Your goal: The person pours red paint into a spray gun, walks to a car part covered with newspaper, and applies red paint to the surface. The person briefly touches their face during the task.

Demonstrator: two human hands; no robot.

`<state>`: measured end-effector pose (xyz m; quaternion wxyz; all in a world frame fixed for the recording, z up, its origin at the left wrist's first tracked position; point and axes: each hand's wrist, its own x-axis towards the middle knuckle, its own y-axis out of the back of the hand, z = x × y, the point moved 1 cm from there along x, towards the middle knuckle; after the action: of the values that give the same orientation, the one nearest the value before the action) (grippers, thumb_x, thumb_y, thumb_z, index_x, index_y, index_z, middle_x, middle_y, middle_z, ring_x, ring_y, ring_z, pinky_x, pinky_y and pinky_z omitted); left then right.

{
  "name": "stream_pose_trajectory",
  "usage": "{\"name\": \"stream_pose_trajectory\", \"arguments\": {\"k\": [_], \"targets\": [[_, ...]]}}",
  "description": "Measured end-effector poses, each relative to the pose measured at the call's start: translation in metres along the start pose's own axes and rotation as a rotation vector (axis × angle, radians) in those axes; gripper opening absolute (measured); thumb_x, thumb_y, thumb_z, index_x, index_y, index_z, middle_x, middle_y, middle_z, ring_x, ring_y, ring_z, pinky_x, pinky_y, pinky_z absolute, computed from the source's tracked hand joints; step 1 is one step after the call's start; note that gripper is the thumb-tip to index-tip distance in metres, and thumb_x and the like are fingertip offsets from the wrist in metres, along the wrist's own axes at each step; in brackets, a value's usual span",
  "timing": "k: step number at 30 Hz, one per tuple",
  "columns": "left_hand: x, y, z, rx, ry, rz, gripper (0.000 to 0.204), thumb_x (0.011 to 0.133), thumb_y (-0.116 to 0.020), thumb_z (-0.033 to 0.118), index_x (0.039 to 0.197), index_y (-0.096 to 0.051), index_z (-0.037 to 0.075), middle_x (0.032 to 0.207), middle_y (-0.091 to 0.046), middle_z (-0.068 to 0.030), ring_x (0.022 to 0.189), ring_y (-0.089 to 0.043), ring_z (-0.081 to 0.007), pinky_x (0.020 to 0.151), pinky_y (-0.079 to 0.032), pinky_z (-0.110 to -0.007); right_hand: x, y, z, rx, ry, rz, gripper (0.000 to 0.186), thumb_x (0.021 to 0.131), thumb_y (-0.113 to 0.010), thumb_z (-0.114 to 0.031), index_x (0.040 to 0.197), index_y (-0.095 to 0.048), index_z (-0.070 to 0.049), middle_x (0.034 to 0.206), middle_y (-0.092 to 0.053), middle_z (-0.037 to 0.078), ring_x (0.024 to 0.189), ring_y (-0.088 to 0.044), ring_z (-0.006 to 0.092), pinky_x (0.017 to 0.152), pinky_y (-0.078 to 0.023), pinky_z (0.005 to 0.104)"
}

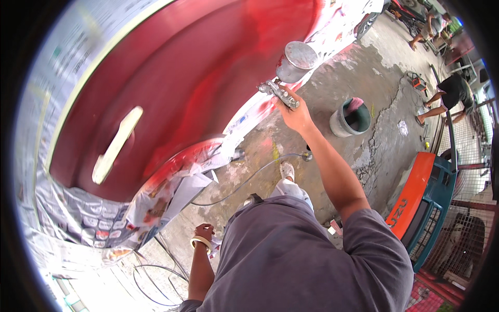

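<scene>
My right hand (296,112) is wrapped round a metal spray gun (280,93), held up beside a red vehicle panel (176,78). The gun's round silver cup (300,56), smeared with red, sits on top. Red on the panel varies from dark and dull to bright. A pale tape-covered handle (117,145) stands out on it. My left hand (204,232) hangs low by my side with its fingers curled; whether anything is in them is hidden. A cream ring like a tape roll (200,242) circles that wrist. A crumpled white and purple piece (214,246) shows beside it.
Masking paper (99,221) borders the panel. A thin hose (244,183) crosses the stained floor by my foot. Right of my arm stands a grey bucket (340,123) with a pink cloth (355,104). An orange and teal vehicle front (416,203) and a bending person (455,92) are farther right.
</scene>
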<state>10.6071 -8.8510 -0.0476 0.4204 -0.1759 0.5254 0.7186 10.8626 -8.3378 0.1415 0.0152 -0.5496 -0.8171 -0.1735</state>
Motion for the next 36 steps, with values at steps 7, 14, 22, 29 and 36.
{"name": "stream_pose_trajectory", "arguments": {"k": [7,14,22,29,36], "targets": [[-0.03,0.014,-0.109,-0.021,0.224,-0.089,0.024,0.087,-0.07,0.024,0.101,-0.076,0.005,0.076,-0.076,-0.0088,0.071,-0.073,-0.0162,0.072,-0.057,-0.031,-0.083,-0.083,-0.054,0.034,-0.012,-0.06,0.054,0.098,-0.068,-0.033,0.138,-0.054,0.001,0.11,-0.071,0.009,0.101,-0.063,0.0119,0.09,-0.049,0.0287],[-0.031,0.011,-0.202,0.032,0.148,-0.02,0.022,0.086,-0.07,0.024,0.1,-0.077,0.008,0.075,-0.076,-0.0075,0.059,-0.071,-0.0174,0.063,-0.059,-0.033,-0.155,-0.158,-0.083,0.073,-0.083,-0.136,0.051,0.094,-0.073,-0.031,0.135,-0.06,-0.003,0.112,-0.073,0.016,0.109,-0.069,0.0212,0.089,-0.051,0.0321],[-0.025,0.002,-0.194,-0.137,0.119,-0.009,0.021,0.086,-0.071,0.023,0.1,-0.077,0.008,0.076,-0.076,-0.0079,0.058,-0.07,-0.0173,0.061,-0.058,-0.032,-0.208,-0.217,-0.124,0.048,-0.118,-0.286,0.047,0.096,-0.071,-0.024,0.134,-0.058,0.001,0.104,-0.073,0.008,0.096,-0.064,0.0104,0.084,-0.051,0.0281],[-0.028,-0.006,-0.198,-0.114,0.125,-0.003,0.022,0.084,-0.072,0.024,0.098,-0.077,0.008,0.073,-0.075,-0.0078,0.064,-0.072,-0.0176,0.066,-0.059,-0.033,-0.176,-0.191,-0.108,0.099,-0.022,-0.175,0.046,0.093,-0.074,-0.032,0.127,-0.064,-0.004,0.098,-0.074,0.015,0.092,-0.07,0.0153,0.081,-0.053,0.0316],[-0.023,-0.018,-0.198,-0.039,0.123,-0.004,0.025,0.079,-0.074,0.029,0.09,-0.079,0.007,0.074,-0.075,-0.0112,0.07,-0.074,-0.0228,0.075,-0.059,-0.037,-0.104,-0.101,-0.078,-0.001,-0.018,-0.036,0.037,0.095,-0.071,-0.031,0.115,-0.067,0.0,0.085,-0.067,0.006,0.077,-0.058,0.0089,0.071,-0.048,0.028]]}}
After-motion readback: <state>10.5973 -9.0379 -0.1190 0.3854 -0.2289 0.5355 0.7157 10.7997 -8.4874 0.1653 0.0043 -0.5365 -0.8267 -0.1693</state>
